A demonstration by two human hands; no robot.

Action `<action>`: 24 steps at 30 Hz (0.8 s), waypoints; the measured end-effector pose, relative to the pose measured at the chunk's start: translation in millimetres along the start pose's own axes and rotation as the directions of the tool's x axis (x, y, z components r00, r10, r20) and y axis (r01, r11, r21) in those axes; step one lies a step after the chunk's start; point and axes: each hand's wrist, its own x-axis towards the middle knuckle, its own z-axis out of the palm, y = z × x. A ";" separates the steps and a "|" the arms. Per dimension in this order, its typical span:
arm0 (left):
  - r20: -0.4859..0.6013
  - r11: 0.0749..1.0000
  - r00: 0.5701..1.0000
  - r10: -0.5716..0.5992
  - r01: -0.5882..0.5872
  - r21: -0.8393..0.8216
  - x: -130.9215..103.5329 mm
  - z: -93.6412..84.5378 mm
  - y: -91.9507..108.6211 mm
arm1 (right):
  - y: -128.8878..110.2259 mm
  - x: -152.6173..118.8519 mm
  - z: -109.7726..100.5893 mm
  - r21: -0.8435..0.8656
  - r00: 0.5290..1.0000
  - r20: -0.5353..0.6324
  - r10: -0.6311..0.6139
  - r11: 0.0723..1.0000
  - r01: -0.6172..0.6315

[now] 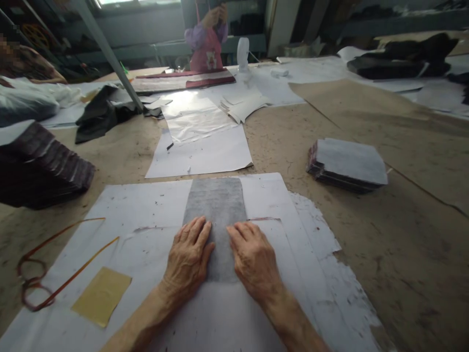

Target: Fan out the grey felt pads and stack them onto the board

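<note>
A grey rectangular piece of fabric-like sheet (216,200) lies flat on white paper (154,259) in front of me. My left hand (188,249) rests on its left edge, fingers stretched out and the thumb toward the middle. On the right edge lies my right hand (254,254), its fingers extended and slightly bent over the sheet. Both palms face down, and neither hand grips anything I can see. The sheet's lower end shows between the wrists.
Stacks of similar pieces stand at the left (44,166) and right (350,164). Eyeglasses (40,288) and a yellowish square (102,296) lie left of my arm. Beyond are white sheets (201,156), dark cloth (98,112) and a person in a pink apron (207,49).
</note>
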 end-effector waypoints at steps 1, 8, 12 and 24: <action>-0.014 1.000 1.000 0.009 -0.009 -0.026 -4.2 0.4 -0.3 | -0.7 -4.3 2.6 -0.013 0.999 0.021 -0.026 1.000 0.026; -0.087 0.949 0.984 -0.155 0.124 -0.291 1.0 -14.4 -25.8 | 3.7 -4.7 3.4 0.032 0.990 -0.117 0.076 0.997 -0.073; 0.044 0.845 0.870 -0.491 0.488 -0.218 38.8 -15.8 -36.6 | 6.9 37.5 9.8 -0.071 0.891 -0.141 0.432 0.893 -0.444; 0.335 0.654 0.605 -0.722 0.755 0.047 80.1 -12.8 -40.2 | 8.7 88.0 3.1 -0.193 0.607 0.274 0.746 0.661 -0.725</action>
